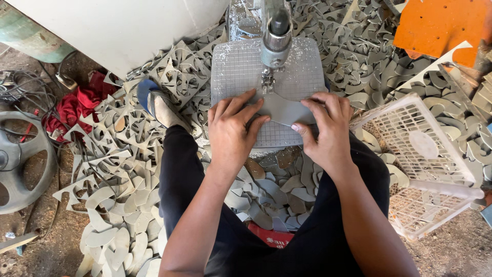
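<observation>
— So, what do you have in view?

— I see the left hand (231,129) and right hand (325,128) both pressing a grey cut sheet piece (285,110) flat on the gridded table (241,66), just below the machine head (277,36).

— And the fingers?

— Left fingers (246,105) spread flat on the piece; right ones lie close together on its right edge, thumb under the rim.

— Around it?

— Grey offcuts (128,154) cover the floor, a white plastic basket (425,154) sits to the right, and a red cloth (77,105) to the left.
</observation>
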### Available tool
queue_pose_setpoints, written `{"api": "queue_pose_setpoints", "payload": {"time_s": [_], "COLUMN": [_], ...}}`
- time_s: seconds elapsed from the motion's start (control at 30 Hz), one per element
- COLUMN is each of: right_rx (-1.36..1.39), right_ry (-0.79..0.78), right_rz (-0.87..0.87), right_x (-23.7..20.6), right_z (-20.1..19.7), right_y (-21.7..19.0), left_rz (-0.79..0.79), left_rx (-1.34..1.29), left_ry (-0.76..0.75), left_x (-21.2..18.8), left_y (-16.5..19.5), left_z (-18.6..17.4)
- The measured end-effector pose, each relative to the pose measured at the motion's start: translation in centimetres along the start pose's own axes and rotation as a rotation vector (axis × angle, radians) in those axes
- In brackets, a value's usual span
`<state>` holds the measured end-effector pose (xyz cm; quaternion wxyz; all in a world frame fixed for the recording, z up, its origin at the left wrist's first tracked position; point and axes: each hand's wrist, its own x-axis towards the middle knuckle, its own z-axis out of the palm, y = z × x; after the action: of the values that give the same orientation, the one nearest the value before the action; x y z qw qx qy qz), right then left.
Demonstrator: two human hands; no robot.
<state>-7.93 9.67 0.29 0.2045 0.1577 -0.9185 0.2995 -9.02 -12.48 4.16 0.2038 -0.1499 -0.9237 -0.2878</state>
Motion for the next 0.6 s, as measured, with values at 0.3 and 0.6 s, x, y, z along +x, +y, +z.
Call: {"api": "queue_pose_setpoints", "payload": {"time_s": [0.3,0.6], "right_rx": [-0.025,-0.035], "right_ry": [0.009,0.011], "right_rz": [-0.003,0.029], "right_x": [0.10,0.15], "right_z": [-0.04,0.15], "right_y": [-0.35,-0.75], "left_rz": [0.005,-0.005], "left_rx": [0.044,0.086], "left_ry": [0.021,-0.032], "left_x": [-0.04,-0.17], "left_y": [0.03,-0.31], "left_z": [0.17,0.76]}}
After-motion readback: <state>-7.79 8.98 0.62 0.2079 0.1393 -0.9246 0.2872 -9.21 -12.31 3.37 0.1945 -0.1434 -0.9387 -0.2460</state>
